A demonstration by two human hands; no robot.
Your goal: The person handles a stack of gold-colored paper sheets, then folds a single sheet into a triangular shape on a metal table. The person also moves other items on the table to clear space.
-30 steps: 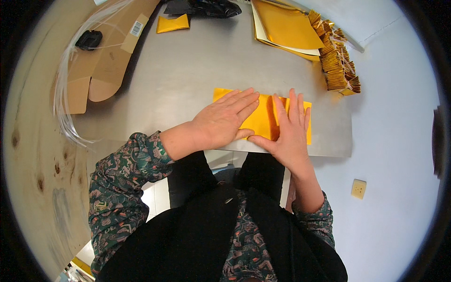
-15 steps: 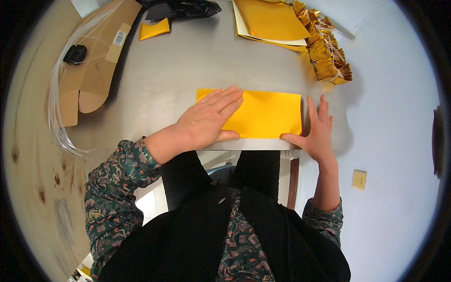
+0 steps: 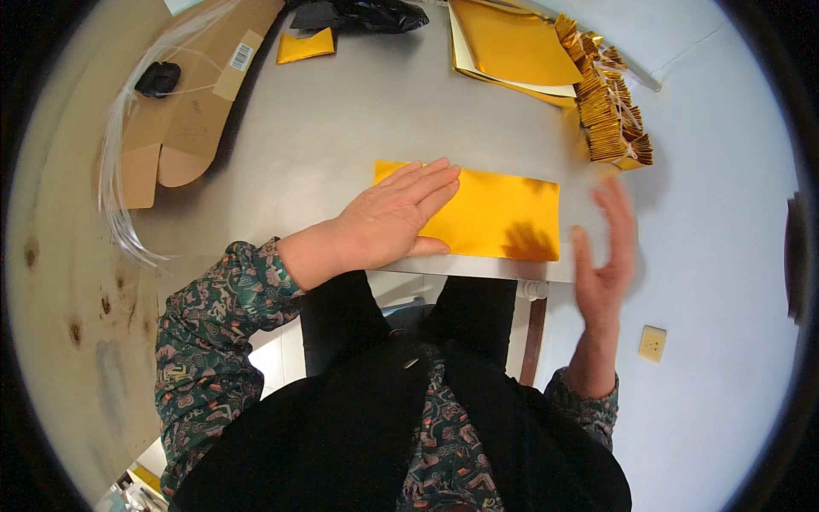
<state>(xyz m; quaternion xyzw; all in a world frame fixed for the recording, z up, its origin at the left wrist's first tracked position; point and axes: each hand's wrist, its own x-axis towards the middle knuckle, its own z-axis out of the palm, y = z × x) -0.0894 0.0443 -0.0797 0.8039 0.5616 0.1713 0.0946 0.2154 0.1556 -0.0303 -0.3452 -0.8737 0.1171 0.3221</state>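
A rectangular yellow-gold sheet of paper [image 3: 503, 209] lies near the front edge of the grey table, its long side running left to right. My left hand [image 3: 388, 209] rests flat on the left part of this sheet, fingers stretched toward the far right, covering some of it. Off the sheet's right end, my right hand [image 3: 606, 252] is raised with the thumb apart from the fingers, slightly blurred and holding nothing. Its shadow falls on the paper's right part.
Gold foil sheets [image 3: 516, 51] are stacked at the back right, beside tied bundles of folded gold paper [image 3: 616, 119]. A folded gold piece [image 3: 305, 46] and black plastic [image 3: 358, 14] lie at the back. Cardboard [image 3: 192, 119] with white plastic strands [image 3: 111, 171] stands left. A wall borders the right.
My right hand has lifted off the sheet's near right corner and moved a little right. My left hand stays pressed on the paper. The whole view has shifted slightly.
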